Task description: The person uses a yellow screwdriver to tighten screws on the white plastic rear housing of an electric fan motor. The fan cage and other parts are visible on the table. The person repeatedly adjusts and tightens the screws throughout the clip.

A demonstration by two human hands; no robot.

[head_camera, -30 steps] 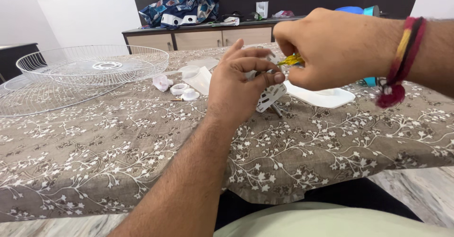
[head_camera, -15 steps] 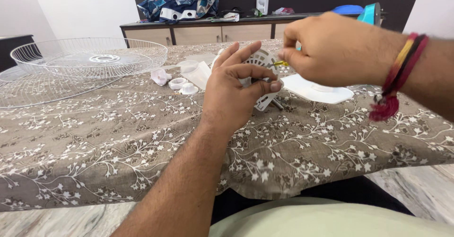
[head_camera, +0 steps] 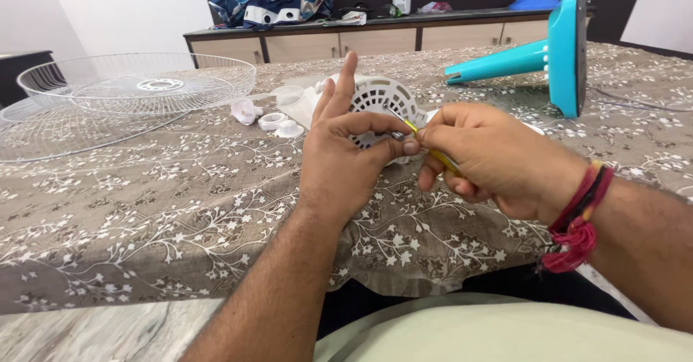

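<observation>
- Two hands meet over the tabletop point(head_camera: 144, 210), which is covered in a brown cloth with a white flower pattern.
- Our left hand point(head_camera: 346, 153) has thumb and forefinger pinched closed at the tip of a screwdriver point(head_camera: 433, 149); whatever small part sits between them is too tiny for us to tell. Its other fingers point(head_camera: 345, 80) stand up straight.
- Our right hand point(head_camera: 491, 156) is wrapped shut around the yellow handle of the screwdriver, whose metal tip points left into the pinch of the left hand. Red thread bands point(head_camera: 577, 225) circle that wrist.
- Just behind both hands lies a white fan motor housing point(head_camera: 382, 98) with a slotted, round grille face, resting on the tabletop and partly hidden by our left hand.
- Near it, to the left, sit three small white plastic caps point(head_camera: 271, 116).
- Further left lie two round wire fan guards point(head_camera: 137, 88), one overlapping the other.
- At the right rear lies a turquoise fan stand point(head_camera: 563, 51) on its side, base facing us.
- A low cabinet point(head_camera: 346, 41) with a heap of cloth on top stands along the far wall.
</observation>
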